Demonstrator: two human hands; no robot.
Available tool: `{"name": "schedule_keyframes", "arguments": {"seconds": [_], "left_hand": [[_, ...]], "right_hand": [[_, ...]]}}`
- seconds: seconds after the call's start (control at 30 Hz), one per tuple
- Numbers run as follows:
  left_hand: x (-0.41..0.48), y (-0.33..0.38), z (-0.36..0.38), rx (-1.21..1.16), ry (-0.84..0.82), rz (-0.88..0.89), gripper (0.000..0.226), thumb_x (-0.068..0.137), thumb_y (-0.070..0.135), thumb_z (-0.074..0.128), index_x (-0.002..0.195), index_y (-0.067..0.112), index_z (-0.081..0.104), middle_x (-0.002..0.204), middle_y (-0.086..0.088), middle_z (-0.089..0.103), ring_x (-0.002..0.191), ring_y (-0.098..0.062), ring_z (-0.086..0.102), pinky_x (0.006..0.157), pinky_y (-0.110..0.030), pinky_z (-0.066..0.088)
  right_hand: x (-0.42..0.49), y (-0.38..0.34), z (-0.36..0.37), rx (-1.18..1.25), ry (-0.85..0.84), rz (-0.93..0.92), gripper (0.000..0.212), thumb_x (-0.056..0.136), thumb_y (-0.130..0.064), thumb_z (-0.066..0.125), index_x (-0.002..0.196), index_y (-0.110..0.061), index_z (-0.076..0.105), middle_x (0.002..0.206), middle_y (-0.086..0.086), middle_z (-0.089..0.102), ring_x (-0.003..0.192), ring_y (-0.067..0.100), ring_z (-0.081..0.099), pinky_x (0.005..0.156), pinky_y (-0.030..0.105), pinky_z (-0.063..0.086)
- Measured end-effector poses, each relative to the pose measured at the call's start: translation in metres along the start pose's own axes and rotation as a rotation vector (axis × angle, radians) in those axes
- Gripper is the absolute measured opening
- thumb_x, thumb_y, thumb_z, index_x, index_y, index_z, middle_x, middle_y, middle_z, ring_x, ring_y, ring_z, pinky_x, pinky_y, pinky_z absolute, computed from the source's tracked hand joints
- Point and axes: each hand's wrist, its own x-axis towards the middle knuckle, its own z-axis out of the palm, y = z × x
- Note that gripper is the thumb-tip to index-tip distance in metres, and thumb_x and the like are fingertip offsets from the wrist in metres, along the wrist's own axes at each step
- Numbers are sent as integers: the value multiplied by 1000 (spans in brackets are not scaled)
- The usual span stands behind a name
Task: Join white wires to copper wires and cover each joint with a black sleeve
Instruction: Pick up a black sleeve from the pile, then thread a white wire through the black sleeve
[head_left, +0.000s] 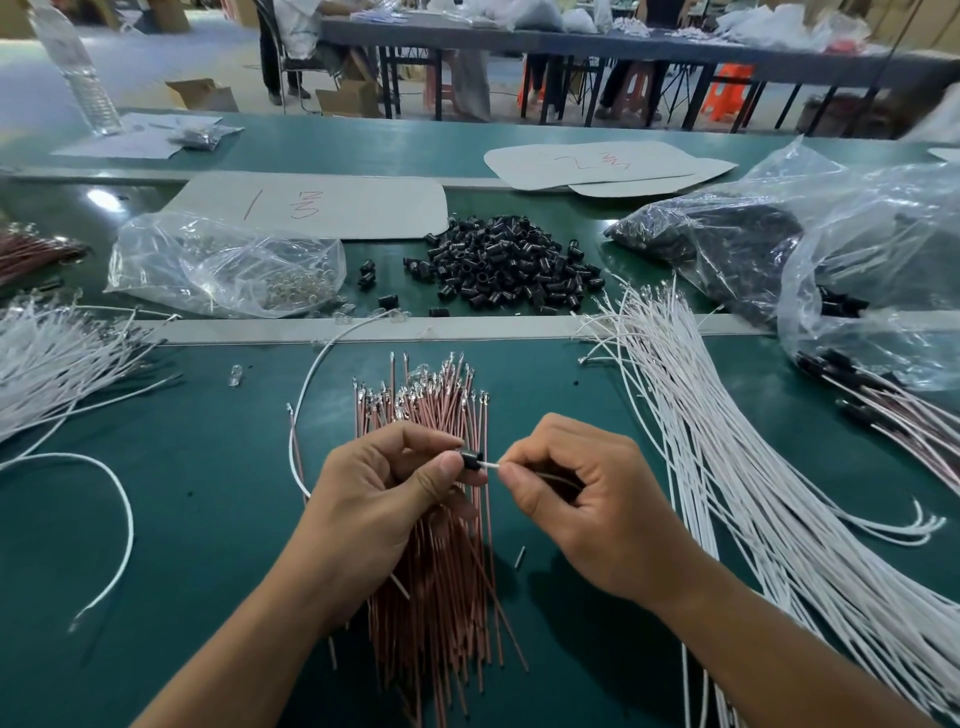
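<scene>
My left hand (387, 486) pinches a small black sleeve (471, 460) between thumb and fingers, above the heap of copper wires (434, 561). A short white wire end (491, 465) sticks out of the sleeve to the right. My right hand (576, 493) pinches that wire just beside the sleeve, and a wire runs back through its curled fingers. A big fan of white wires (737, 457) lies on the right. A pile of loose black sleeves (506, 265) sits beyond the strip.
More white wires (57, 364) lie at the left edge, and one loose white wire (119, 499) loops across the green table (208, 467). Clear bags stand at the back left (223, 265) and right (831, 244). Finished sleeved wires (893, 410) lie far right. Grey cards lie behind.
</scene>
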Motion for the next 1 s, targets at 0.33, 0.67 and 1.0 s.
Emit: {"name": "schedule_keyframes", "arguments": {"seconds": [0.33,0.67,1.0], "left_hand": [[-1,-2,3,25,-60,36,25,80,10,68,101,2,58,95,-13,77,81,-25,75,66,-24,57],[0,-5,3,50,-70,10,25,76,10,72,95,0,59,91,-14,77,84,-27,76,72,-31,60],[-4,2,1,187,29,140,16,75,18,74,89,24,81,77,-10,76,69,-26,74,64,-29,61]], "right_hand": [[-3,0,7,-49,35,5,12,92,-7,71,81,-12,72,73,-9,56,64,8,52,63,14,37],[-4,8,11,-48,43,43,12,95,-11,69,82,-13,70,73,-11,55,65,9,52,64,16,38],[0,7,6,-37,-100,-10,17,99,-25,64,105,-12,73,85,-5,60,76,13,57,69,27,46]]}}
